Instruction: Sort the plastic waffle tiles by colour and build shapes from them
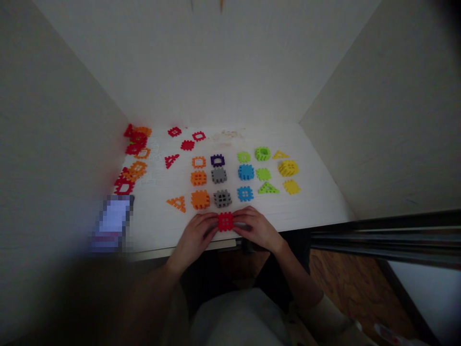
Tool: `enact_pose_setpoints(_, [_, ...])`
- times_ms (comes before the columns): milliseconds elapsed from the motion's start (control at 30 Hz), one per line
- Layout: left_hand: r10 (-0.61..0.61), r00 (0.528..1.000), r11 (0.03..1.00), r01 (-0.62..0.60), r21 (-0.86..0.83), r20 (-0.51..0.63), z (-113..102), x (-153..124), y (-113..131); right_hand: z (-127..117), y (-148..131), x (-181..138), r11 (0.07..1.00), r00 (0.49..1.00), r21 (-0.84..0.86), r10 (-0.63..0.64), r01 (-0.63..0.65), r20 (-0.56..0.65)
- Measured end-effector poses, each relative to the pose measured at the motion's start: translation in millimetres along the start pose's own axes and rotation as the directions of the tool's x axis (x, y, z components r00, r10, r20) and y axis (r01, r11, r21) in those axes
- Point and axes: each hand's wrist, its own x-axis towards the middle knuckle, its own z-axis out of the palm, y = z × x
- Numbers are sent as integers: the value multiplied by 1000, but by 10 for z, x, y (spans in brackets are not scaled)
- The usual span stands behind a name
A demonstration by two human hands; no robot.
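Observation:
Between my two hands, close to the table's front edge, is a red square building tile [225, 221] with a window-like grid and notched sides. My left hand [197, 235] grips its left side with the fingers closed. On the opposite side, my right hand [257, 228] pinches the tile's right edge. Just beyond my hands lie a grey windowed tile [222, 198] and an orange solid tile stack [200, 199]. A blue windowed tile [245, 193] sits farther right. Whether more than one red tile is held, I cannot tell.
Green pieces [262, 154] and yellow pieces [288, 168] lie at the right of the white table [317, 202]. Several red pieces [188, 145] are toward the back left. A mixed pile [139, 139] rests against the left wall, with a pixelated phone [111, 221] nearer me.

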Motion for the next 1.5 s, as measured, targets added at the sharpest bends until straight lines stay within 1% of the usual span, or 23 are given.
enact_pose_setpoints(133, [-15,1000,999,15,29,7,7,14,19,25,3,-11,1000,1000,-11,15,-16,-24])
enact_pose_setpoints(333, [-33,999,998,33,62,9,-1,36,46,26,-27,5,1000,1000,-20,24,-25,-18])
enact_pose_setpoints(433, [-30,1000,998,31,50,-4,15,26,84,-34,-55,-10,999,999,-31,34,-33,4])
enact_pose_setpoints(500, [-30,999,999,30,20,-20,67,33,140,-123,-80,-55,998,998,-29,53,-53,15])
enact_pose_setpoints(600, [-23,999,999,21,-43,-39,228,120,291,-336,-97,-193,993,993,-4,122,-122,2])
enact_pose_setpoints(700, [19,999,995,-23,-101,-39,475,347,530,-605,-28,-410,972,971,30,235,-234,-38])
enact_pose_setpoints(767, [68,997,988,-72,-140,-32,673,567,715,-792,84,-581,953,950,40,302,-299,-83])
enact_pose_setpoints(867, [133,991,976,-132,-171,-5,993,927,963,-1062,309,-832,932,920,24,361,-361,-156])
enact_pose_setpoints(967, [192,980,972,-185,-143,40,1273,1222,1118,-1287,505,-1010,912,892,5,403,-411,-204])
enact_pose_setpoints(1033, [223,972,971,-215,-107,69,1398,1349,1169,-1393,586,-1072,899,878,-20,423,-438,-224])
enact_pose_setpoints(1167, [220,970,975,-217,-36,100,1492,1446,1205,-1490,658,-1106,880,871,-80,444,-468,-212])
enact_pose_setpoints(1300, [219,968,975,-220,-2,124,1497,1455,1222,-1511,699,-1125,881,877,-97,441,-463,-190])
enact_pose_setpoints(1500, [211,970,976,-217,34,123,1517,1484,1246,-1540,744,-1166,867,873,-160,435,-472,-219])
